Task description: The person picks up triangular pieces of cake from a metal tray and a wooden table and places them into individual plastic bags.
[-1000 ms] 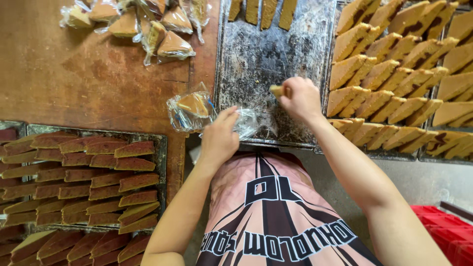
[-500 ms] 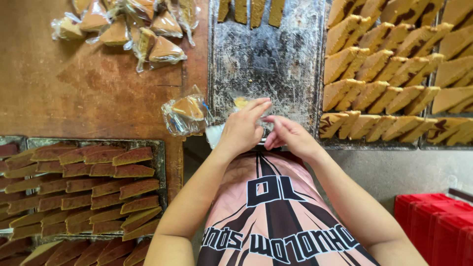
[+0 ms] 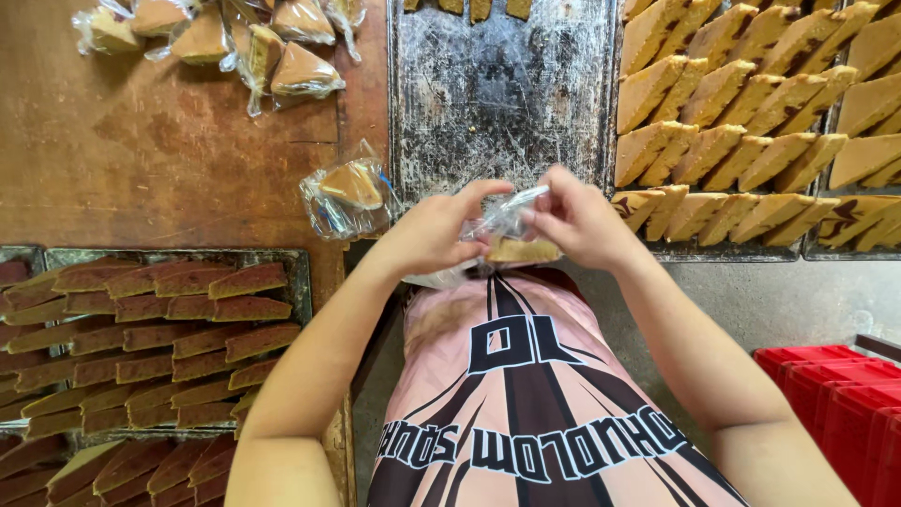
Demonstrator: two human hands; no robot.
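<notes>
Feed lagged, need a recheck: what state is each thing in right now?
Left hand: gripping the clear bag.
Right hand: pinching the bag's top.
Bag: open, cake slice inside.
Bagged slice: lying on the table.
Middle tray: nearly bare.
Right tray: full of slices.

Light is reading bright and even across my view, soft and diffuse, with no hard shadows showing. Glare is bouncing off the plastic film on the metal tray (image 3: 502, 89) and off the clear bag (image 3: 502, 223) between the hands. The wooden table (image 3: 169, 160) is looking warm and matte. I'm seeing wide-angle bending at the edges, tray lines curving outward. Focus is holding sharp at centre; the near forearms and shirt are softening slightly toward the bottom edge.
</notes>
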